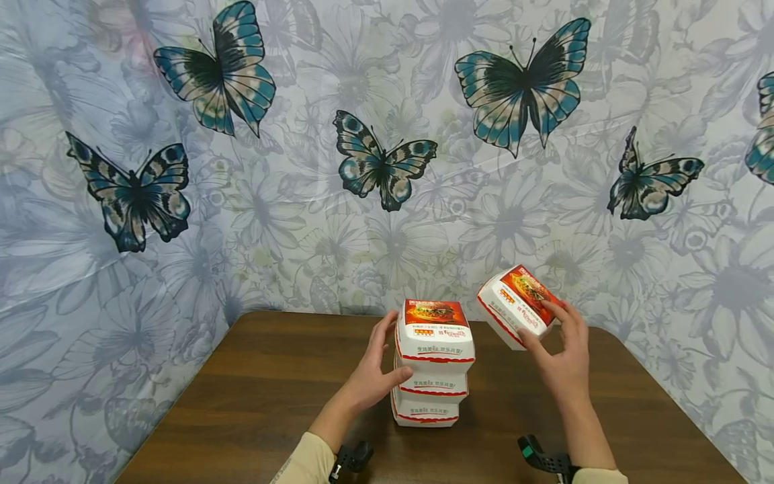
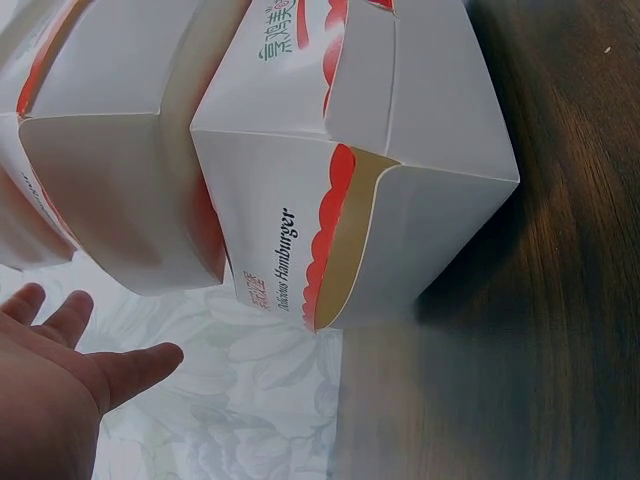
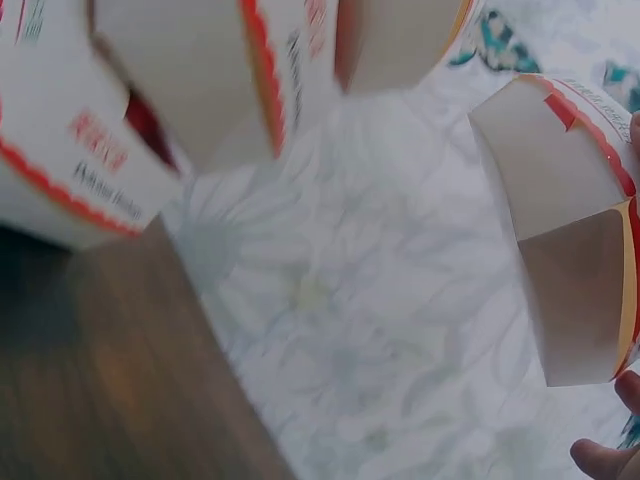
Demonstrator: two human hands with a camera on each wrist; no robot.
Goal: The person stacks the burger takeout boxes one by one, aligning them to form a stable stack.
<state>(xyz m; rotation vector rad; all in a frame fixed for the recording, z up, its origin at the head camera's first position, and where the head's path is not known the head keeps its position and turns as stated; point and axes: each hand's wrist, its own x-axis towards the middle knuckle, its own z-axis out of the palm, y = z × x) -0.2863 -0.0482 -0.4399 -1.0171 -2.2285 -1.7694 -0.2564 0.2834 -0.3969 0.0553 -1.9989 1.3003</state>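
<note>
Three white-and-red hamburger boxes stand in a stack on the wooden table, the top box [image 1: 437,343] showing a burger picture on its lid. Under it are the middle box [image 1: 433,384] and the bottom box [image 1: 426,413]. At the stack's left side is my left hand [image 1: 370,378], its fingers extended along the upper boxes; whether they touch is unclear. My right hand [image 1: 565,359] grips another hamburger box [image 1: 514,306], tilted in the air right of the stack and a little higher. In the right wrist view, that box [image 3: 565,190] appears at the right edge.
The brown wooden table [image 1: 254,383] has rounded far corners. Behind it hangs a pale floral cloth [image 1: 290,202] printed with several teal butterflies. A black band sits on each wrist, the left band [image 1: 352,460] and the right band [image 1: 547,460].
</note>
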